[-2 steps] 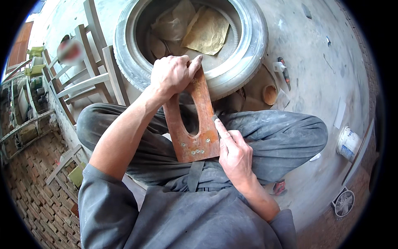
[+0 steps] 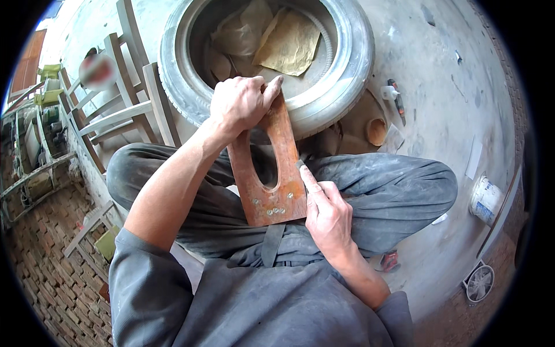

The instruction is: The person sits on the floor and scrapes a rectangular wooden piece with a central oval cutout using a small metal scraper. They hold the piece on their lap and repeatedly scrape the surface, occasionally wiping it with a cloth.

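Note:
A flat reddish-brown wooden board (image 2: 287,151) with a long oval cut-out slants above my lap. Several pale round spots dot its wide lower end, which lies near my waist. My left hand (image 2: 240,103) is closed over the narrow far end, thumb along its top, beside the tire (image 2: 324,110). At the board's right edge is my right hand (image 2: 328,211), its index finger stretched along that edge and the other fingers curled in. A dark grey bit shows at that fingertip; whatever the curled fingers may hold is hidden.
Crumpled brown sandpaper (image 2: 287,43) and a clear plastic bag (image 2: 245,29) lie inside the tire. Wooden chair frames (image 2: 124,87) stand at left. On the floor at right are a utility knife (image 2: 396,102), a white bucket (image 2: 485,200) and a small fan (image 2: 480,283).

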`<action>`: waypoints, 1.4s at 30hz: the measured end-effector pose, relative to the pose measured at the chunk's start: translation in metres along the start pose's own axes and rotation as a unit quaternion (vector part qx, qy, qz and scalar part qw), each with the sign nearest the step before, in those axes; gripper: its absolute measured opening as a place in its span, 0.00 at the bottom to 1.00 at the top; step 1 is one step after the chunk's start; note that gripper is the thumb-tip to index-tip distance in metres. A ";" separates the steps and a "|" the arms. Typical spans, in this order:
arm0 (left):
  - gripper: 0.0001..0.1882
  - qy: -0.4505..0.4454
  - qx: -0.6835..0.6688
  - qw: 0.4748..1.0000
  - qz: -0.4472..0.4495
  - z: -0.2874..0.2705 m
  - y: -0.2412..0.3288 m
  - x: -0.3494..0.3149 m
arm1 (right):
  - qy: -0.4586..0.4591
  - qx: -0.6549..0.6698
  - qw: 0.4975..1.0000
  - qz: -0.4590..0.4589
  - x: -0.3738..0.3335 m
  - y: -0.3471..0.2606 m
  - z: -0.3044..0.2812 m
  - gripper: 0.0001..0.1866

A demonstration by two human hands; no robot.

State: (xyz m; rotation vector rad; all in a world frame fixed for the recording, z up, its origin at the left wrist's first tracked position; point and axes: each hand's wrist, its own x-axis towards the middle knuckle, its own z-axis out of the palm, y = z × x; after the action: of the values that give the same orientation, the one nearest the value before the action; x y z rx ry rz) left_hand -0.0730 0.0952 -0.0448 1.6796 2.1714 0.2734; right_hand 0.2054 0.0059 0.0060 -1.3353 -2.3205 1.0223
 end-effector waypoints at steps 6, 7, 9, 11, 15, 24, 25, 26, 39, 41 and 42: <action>0.34 -0.016 -0.005 1.000 -0.001 -0.002 0.000 0.000 | -0.007 -0.011 1.000 0.002 0.003 0.001 0.000 0.30; 0.34 -0.016 -0.005 1.000 0.000 -0.002 0.000 0.000 | -0.009 -0.012 1.000 0.001 0.005 0.001 0.001 0.30; 0.34 -0.016 -0.002 1.000 0.001 -0.002 -0.001 0.000 | -0.010 -0.013 1.000 0.003 0.009 0.001 0.001 0.30; 0.34 -0.016 0.004 1.000 -0.002 -0.001 0.000 0.000 | -0.010 -0.013 1.000 0.003 0.010 0.001 0.002 0.29; 0.34 -0.015 -0.003 1.000 -0.002 -0.001 -0.001 0.000 | -0.014 -0.013 1.000 0.005 0.005 -0.001 0.000 0.29; 0.34 -0.028 0.001 1.000 -0.008 -0.002 0.000 0.000 | -0.012 -0.026 1.000 0.003 0.006 0.001 0.001 0.30; 0.34 -0.029 -0.003 1.000 -0.007 -0.002 0.001 0.000 | -0.011 -0.027 1.000 0.003 0.006 0.000 0.001 0.31; 0.34 -0.029 -0.007 1.000 -0.006 -0.002 0.001 0.000 | -0.012 -0.029 0.999 0.003 0.007 0.000 0.001 0.31; 0.35 -0.026 -0.003 1.000 -0.010 -0.001 -0.001 0.000 | -0.007 -0.024 1.000 -0.014 0.022 0.000 0.006 0.32; 0.35 -0.022 0.002 1.000 -0.003 0.000 -0.001 0.000 | -0.008 -0.024 1.000 -0.015 0.019 -0.001 0.007 0.32; 0.34 -0.019 -0.001 1.000 -0.003 0.000 -0.001 0.000 | -0.008 -0.023 1.000 -0.014 0.011 -0.001 0.006 0.32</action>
State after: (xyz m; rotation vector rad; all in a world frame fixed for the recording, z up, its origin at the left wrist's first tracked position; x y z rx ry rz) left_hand -0.0736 0.0947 -0.0455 1.6643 2.1467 0.2399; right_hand 0.1959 0.0128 0.0012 -1.3131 -2.3807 0.9825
